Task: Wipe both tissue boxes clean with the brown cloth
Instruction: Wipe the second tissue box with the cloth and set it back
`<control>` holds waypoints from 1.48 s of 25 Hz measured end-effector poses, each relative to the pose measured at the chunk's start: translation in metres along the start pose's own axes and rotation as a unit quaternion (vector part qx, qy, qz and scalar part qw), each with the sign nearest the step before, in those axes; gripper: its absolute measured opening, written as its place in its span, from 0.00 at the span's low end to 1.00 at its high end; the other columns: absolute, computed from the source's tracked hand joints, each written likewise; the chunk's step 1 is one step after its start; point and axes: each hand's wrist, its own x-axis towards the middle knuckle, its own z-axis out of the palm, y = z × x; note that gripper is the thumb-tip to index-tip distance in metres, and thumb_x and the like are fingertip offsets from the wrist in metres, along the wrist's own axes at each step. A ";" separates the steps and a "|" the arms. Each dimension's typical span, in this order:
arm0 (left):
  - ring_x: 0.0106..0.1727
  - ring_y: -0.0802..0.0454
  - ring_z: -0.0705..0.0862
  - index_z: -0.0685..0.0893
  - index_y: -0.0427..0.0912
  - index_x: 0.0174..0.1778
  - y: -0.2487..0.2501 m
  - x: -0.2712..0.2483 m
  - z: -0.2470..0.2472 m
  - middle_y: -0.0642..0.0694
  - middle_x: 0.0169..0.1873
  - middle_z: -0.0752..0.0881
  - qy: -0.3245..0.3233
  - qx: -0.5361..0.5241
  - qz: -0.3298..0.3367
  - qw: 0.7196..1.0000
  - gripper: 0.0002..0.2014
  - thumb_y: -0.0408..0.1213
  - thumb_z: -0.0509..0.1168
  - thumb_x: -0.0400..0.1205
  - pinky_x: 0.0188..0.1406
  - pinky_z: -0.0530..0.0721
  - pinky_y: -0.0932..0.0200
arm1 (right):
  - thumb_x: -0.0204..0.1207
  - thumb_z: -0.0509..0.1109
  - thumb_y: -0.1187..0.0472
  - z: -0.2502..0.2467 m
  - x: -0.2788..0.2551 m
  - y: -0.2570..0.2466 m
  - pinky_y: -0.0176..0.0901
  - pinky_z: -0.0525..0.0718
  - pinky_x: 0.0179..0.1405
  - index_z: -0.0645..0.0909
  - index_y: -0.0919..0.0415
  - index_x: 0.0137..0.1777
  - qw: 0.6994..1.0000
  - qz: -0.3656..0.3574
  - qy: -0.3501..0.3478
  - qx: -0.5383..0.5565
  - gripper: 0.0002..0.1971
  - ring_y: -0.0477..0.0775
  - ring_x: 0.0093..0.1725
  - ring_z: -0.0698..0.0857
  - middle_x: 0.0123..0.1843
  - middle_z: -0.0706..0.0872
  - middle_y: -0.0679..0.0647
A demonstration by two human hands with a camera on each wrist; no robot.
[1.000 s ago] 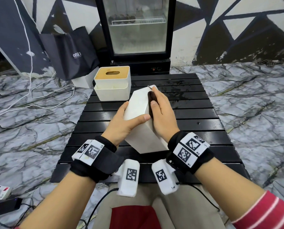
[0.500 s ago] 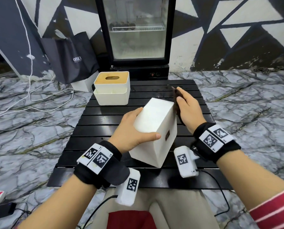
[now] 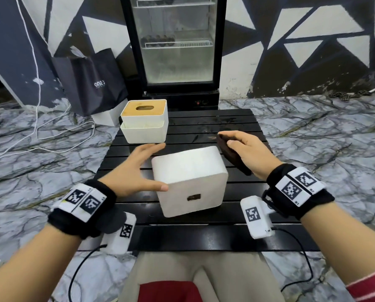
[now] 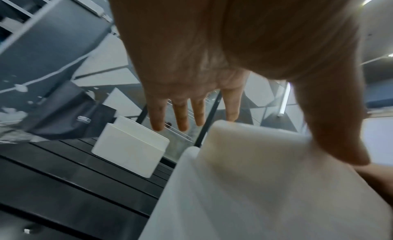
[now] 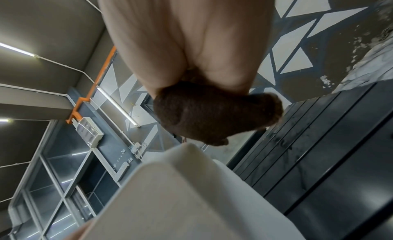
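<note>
A plain white tissue box [image 3: 188, 179] lies on the black slatted table [image 3: 182, 234], a small dark slot on its near face. My left hand [image 3: 147, 166] is at its left side, fingers straight and spread, thumb at the box's near left corner; in the left wrist view the thumb [image 4: 340, 142] lies over the box [image 4: 266, 184]. My right hand [image 3: 236, 144] hovers just right of the box's far corner and grips the folded brown cloth [image 3: 232, 155], which bulges from the palm [image 5: 212, 112] above the box [image 5: 180, 193]. A second white tissue box with a wooden lid [image 3: 144, 120] stands at the table's back left.
A glass-door fridge [image 3: 178, 46] stands right behind the table. A black bag [image 3: 90, 83] and a white carton [image 3: 108, 118] sit on the marble floor at back left, with white cables [image 3: 40, 136] trailing there. My knees are at the table's near edge.
The plain box, earlier tipped up on end in my left hand, now lies flat on the table. My left hand has opened. My right hand has drawn the cloth off to the right.
</note>
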 end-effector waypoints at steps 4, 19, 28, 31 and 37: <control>0.62 0.51 0.78 0.67 0.56 0.76 -0.023 -0.004 -0.008 0.52 0.65 0.74 0.130 -0.071 -0.096 0.984 0.49 0.60 0.77 0.58 0.57 0.77 0.58 | 0.81 0.57 0.67 0.003 -0.017 -0.008 0.22 0.74 0.39 0.81 0.50 0.59 0.998 0.000 -0.068 -0.011 0.16 0.32 0.40 0.81 0.46 0.85 0.41; 0.74 0.55 0.66 0.54 0.55 0.78 0.032 0.013 0.037 0.53 0.72 0.67 0.169 -0.156 -0.078 0.970 0.44 0.54 0.74 0.72 0.73 0.68 0.54 | 0.79 0.60 0.66 0.024 -0.020 -0.005 0.33 0.76 0.38 0.79 0.52 0.50 0.998 0.030 -0.016 0.059 0.09 0.43 0.39 0.81 0.45 0.86 0.48; 0.82 0.52 0.55 0.43 0.52 0.82 0.041 0.033 0.047 0.50 0.82 0.53 0.084 -0.052 -0.053 0.994 0.57 0.52 0.77 0.67 0.75 0.59 0.57 | 0.79 0.59 0.65 0.035 -0.011 -0.004 0.20 0.75 0.36 0.78 0.55 0.53 0.998 -0.024 0.004 -0.065 0.08 0.41 0.45 0.80 0.46 0.83 0.45; 0.80 0.57 0.59 0.45 0.52 0.82 0.038 0.031 0.041 0.57 0.79 0.59 0.036 -0.049 -0.020 0.998 0.59 0.60 0.76 0.62 0.76 0.64 0.55 | 0.79 0.59 0.65 0.034 -0.008 -0.002 0.30 0.75 0.46 0.78 0.56 0.55 0.991 -0.043 0.036 -0.121 0.10 0.46 0.50 0.79 0.52 0.81 0.49; 0.65 0.55 0.77 0.67 0.52 0.72 0.034 0.032 0.046 0.58 0.64 0.77 0.060 -0.067 -0.065 0.994 0.53 0.71 0.71 0.51 0.59 0.76 0.56 | 0.78 0.61 0.67 0.037 -0.004 0.013 0.32 0.66 0.59 0.80 0.60 0.58 0.971 -0.088 0.060 -0.216 0.12 0.53 0.62 0.74 0.61 0.77 0.54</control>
